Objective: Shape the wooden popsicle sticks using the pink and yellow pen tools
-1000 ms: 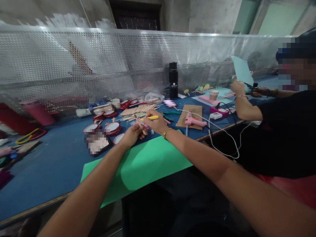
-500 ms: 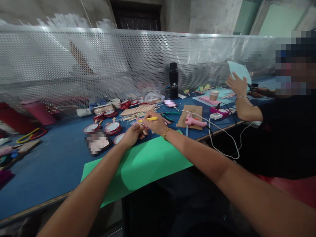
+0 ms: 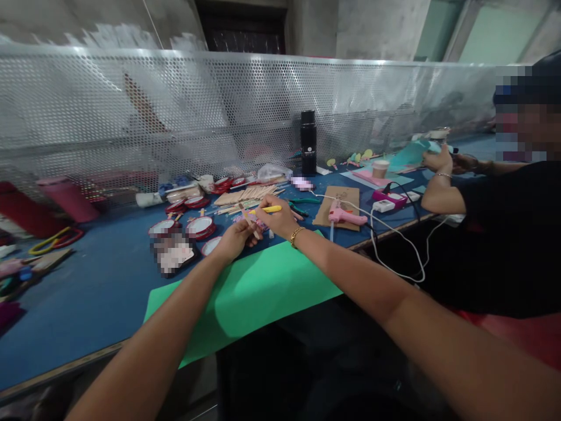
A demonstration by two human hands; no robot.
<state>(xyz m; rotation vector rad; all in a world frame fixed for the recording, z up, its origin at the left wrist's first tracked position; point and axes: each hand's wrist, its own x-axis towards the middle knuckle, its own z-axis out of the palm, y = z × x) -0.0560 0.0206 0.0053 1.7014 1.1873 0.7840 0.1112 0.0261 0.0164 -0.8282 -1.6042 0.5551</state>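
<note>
Between the fingers of my left hand [image 3: 239, 237] is a small flat wooden stick [image 3: 245, 215], its tip pointing up. My right hand [image 3: 278, 217], with a gold bracelet at the wrist, is closed on a yellow pen [image 3: 270, 209] just right of the stick. Under my forearms lies a green sheet [image 3: 254, 292] along the table's front edge. Behind my hands is a pile of wooden sticks [image 3: 249, 196]. Several round red-rimmed pieces [image 3: 200, 227] lie left of my left hand.
A pink glue gun [image 3: 344, 215] rests on cardboard [image 3: 324, 213], with white cables [image 3: 397, 234] to its right. A black bottle [image 3: 308, 143] stands behind. At the right, a person's hand [image 3: 438, 161] holds blue paper [image 3: 416, 153].
The person at the right has lowered the blue paper towards the table. My yellow pen has shifted slightly to the right, away from the stick; my left hand has barely moved.
</note>
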